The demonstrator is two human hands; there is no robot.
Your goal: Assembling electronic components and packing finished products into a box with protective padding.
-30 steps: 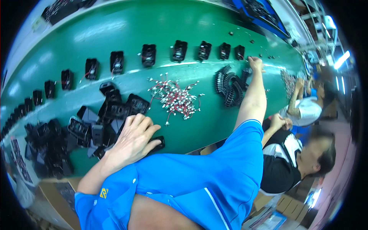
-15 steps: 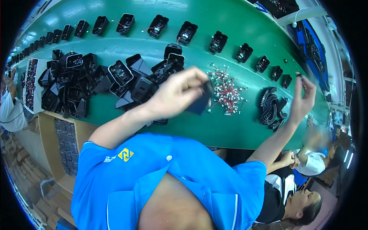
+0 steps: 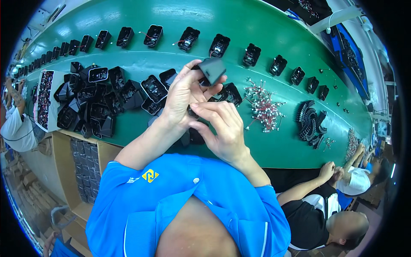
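Left hand (image 3: 182,95) grips an angular black plastic housing (image 3: 214,70) above the green worktop (image 3: 274,154). Right hand (image 3: 227,130), fingers curled, meets the left palm; its grip cannot be told. Rightward: red-and-white wire connectors (image 3: 263,105), piled.

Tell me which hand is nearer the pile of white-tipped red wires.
Right: the right hand is left of the wire pile; the left hand, holding a black housing, is farther left.

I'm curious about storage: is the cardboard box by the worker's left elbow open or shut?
Open: dark blocks sit uncovered inside the cardboard box.
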